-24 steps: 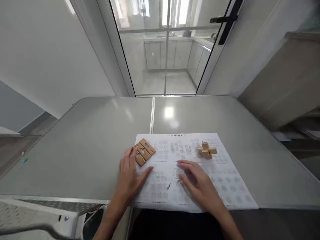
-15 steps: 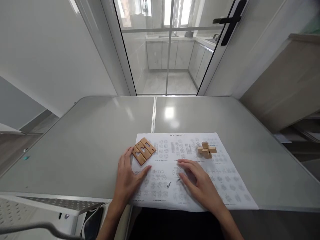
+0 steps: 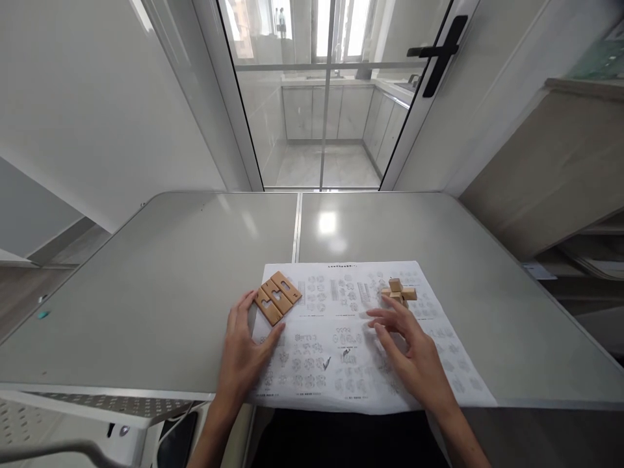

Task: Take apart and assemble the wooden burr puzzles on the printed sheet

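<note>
A printed sheet (image 3: 439,364) covered with small puzzle diagrams lies on the grey table (image 3: 170,286) near its front edge. Three flat notched wooden pieces (image 3: 277,296) lie side by side at the sheet's far left corner. A small assembled wooden cross (image 3: 398,293) stands at the sheet's far right. My left hand (image 3: 244,348) rests flat on the sheet's left edge, fingers spread, fingertips just short of the flat pieces. My right hand (image 3: 414,354) hovers over the sheet with fingers apart, its fingertips close to the cross. Neither hand holds anything.
A seam (image 3: 296,224) runs down the middle of the table. Behind the table stands a glass sliding door (image 3: 322,97) with a black handle (image 3: 439,52). A wooden cabinet (image 3: 550,169) stands to the right, and a perforated metal surface (image 3: 97,406) lies at the lower left.
My right hand has lifted off the sheet and moved right and forward toward the wooden cross. My left hand stays beside the flat pieces. The camera tilted slightly.
</note>
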`<action>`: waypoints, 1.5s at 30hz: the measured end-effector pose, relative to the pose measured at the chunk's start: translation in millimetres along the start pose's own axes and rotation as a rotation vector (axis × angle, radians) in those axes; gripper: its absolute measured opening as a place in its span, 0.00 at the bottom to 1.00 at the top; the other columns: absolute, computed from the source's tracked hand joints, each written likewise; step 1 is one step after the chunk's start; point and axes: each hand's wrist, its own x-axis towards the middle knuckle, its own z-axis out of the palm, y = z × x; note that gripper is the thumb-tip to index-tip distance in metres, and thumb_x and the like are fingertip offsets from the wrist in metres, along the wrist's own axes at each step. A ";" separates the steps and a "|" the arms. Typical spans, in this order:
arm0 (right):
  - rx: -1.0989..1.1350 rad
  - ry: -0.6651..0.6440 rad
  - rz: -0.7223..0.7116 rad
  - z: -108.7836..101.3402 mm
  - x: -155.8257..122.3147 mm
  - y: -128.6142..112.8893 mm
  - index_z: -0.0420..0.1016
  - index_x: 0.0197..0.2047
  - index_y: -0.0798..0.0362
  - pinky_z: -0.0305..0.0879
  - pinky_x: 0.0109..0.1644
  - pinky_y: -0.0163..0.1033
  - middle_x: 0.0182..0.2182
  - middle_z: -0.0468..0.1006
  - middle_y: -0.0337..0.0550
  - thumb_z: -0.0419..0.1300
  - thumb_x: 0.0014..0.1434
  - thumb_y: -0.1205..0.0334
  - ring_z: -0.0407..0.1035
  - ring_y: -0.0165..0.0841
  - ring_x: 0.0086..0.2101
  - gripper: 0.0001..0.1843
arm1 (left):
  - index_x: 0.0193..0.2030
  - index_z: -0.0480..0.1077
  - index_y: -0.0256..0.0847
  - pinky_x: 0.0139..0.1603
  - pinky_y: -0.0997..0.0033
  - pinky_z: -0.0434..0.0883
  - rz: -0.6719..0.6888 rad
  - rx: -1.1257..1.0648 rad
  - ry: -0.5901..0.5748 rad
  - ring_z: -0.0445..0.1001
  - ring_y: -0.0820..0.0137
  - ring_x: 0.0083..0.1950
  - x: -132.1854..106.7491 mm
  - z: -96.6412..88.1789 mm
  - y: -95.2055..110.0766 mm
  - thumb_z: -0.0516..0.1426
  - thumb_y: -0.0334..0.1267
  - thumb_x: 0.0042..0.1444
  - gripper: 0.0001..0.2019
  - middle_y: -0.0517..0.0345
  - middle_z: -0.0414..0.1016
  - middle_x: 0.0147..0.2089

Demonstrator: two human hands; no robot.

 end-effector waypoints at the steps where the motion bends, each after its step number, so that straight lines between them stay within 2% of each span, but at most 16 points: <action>1: 0.000 0.015 0.019 -3.2 1.8 1.3 0.62 0.73 0.41 0.78 0.54 0.53 0.56 0.82 0.47 0.59 0.72 0.47 0.80 0.44 0.49 0.30 | 0.73 0.60 0.47 0.73 0.38 0.65 0.001 0.007 0.007 0.65 0.48 0.73 0.1 0.2 -0.5 0.65 0.51 0.61 0.36 0.44 0.64 0.72; 7: 0.020 0.036 0.103 -9.5 9.5 9.0 0.58 0.75 0.40 0.77 0.56 0.55 0.55 0.83 0.47 0.58 0.71 0.43 0.80 0.44 0.50 0.34 | 0.71 0.62 0.47 0.68 0.41 0.71 0.006 0.036 0.013 0.72 0.51 0.65 1.3 1.5 -3.5 0.65 0.51 0.60 0.35 0.46 0.68 0.66; 13: -0.034 0.064 0.085 -2.4 12.3 10.7 0.57 0.76 0.41 0.77 0.54 0.55 0.55 0.82 0.50 0.58 0.71 0.44 0.78 0.45 0.50 0.35 | 0.71 0.62 0.48 0.66 0.47 0.73 0.074 -0.027 -0.045 0.76 0.56 0.60 3.7 0.3 -1.9 0.63 0.46 0.62 0.32 0.48 0.72 0.62; 24: -0.128 0.109 0.055 -1.6 7.0 5.0 0.67 0.66 0.45 0.78 0.47 0.50 0.50 0.83 0.49 0.57 0.72 0.47 0.79 0.44 0.45 0.23 | 0.69 0.64 0.46 0.67 0.44 0.71 0.117 -0.021 -0.046 0.74 0.53 0.62 3.5 0.3 -2.0 0.64 0.48 0.63 0.30 0.48 0.74 0.59; 28: -0.186 0.142 0.048 -3.3 5.0 2.3 0.70 0.61 0.46 0.78 0.42 0.47 0.47 0.84 0.48 0.57 0.72 0.46 0.80 0.44 0.42 0.19 | 0.68 0.65 0.46 0.66 0.45 0.73 0.138 0.004 -0.015 0.74 0.52 0.62 2.1 -0.7 0.2 0.63 0.48 0.63 0.29 0.46 0.71 0.63; 32: -0.216 0.157 -0.060 -2.1 1.6 -1.2 0.73 0.57 0.46 0.76 0.34 0.41 0.47 0.84 0.47 0.57 0.73 0.48 0.80 0.42 0.40 0.15 | 0.64 0.69 0.46 0.65 0.47 0.72 0.189 0.031 0.091 0.73 0.52 0.62 -1.2 -5.4 7.8 0.62 0.47 0.65 0.23 0.46 0.71 0.63; 34: -0.202 0.144 -0.162 -0.3 -1.4 -6.3 0.73 0.56 0.46 0.76 0.35 0.41 0.44 0.84 0.46 0.58 0.74 0.52 0.80 0.41 0.40 0.12 | 0.60 0.72 0.46 0.63 0.50 0.73 0.213 -0.009 0.109 0.75 0.54 0.59 -3.9 -8.0 17.1 0.62 0.45 0.66 0.18 0.48 0.73 0.60; 36: -0.175 0.113 -0.285 2.0 -4.5 -14.7 0.73 0.55 0.46 0.77 0.40 0.42 0.41 0.83 0.44 0.57 0.74 0.59 0.79 0.39 0.38 0.09 | 0.57 0.73 0.46 0.58 0.55 0.75 0.215 -0.114 0.017 0.76 0.58 0.53 -6.8 -9.0 30.1 0.60 0.45 0.68 0.14 0.49 0.76 0.56; 38: -0.130 0.051 -0.415 4.6 -6.8 -25.6 0.72 0.54 0.46 0.76 0.41 0.41 0.38 0.81 0.42 0.56 0.74 0.65 0.78 0.37 0.37 0.09 | 0.56 0.74 0.46 0.58 0.56 0.75 0.181 -0.268 -0.170 0.77 0.59 0.52 -8.8 -7.0 44.8 0.59 0.47 0.70 0.13 0.50 0.78 0.53; 40: -0.088 -0.032 -0.528 6.9 -7.6 -36.8 0.72 0.53 0.46 0.74 0.39 0.40 0.37 0.80 0.42 0.56 0.73 0.69 0.77 0.36 0.36 0.10 | 0.63 0.71 0.46 0.61 0.54 0.74 0.131 -0.437 -0.367 0.77 0.57 0.56 -9.4 -2.1 58.3 0.59 0.50 0.70 0.20 0.46 0.78 0.59; 42: -0.071 -0.099 -0.620 9.0 -7.6 -46.1 0.71 0.52 0.47 0.72 0.37 0.40 0.36 0.79 0.42 0.56 0.71 0.72 0.74 0.36 0.34 0.12 | 0.70 0.66 0.45 0.66 0.52 0.72 0.090 -0.645 -0.532 0.75 0.53 0.64 -8.9 3.8 68.3 0.59 0.56 0.68 0.29 0.43 0.74 0.66; 45: -0.076 -0.173 -0.695 12.6 -8.0 -54.0 0.71 0.51 0.47 0.69 0.34 0.40 0.33 0.77 0.42 0.56 0.70 0.72 0.71 0.36 0.32 0.11 | 0.72 0.65 0.46 0.71 0.48 0.68 0.016 -0.867 -0.728 0.71 0.48 0.70 -8.7 9.9 75.5 0.61 0.62 0.64 0.36 0.43 0.73 0.69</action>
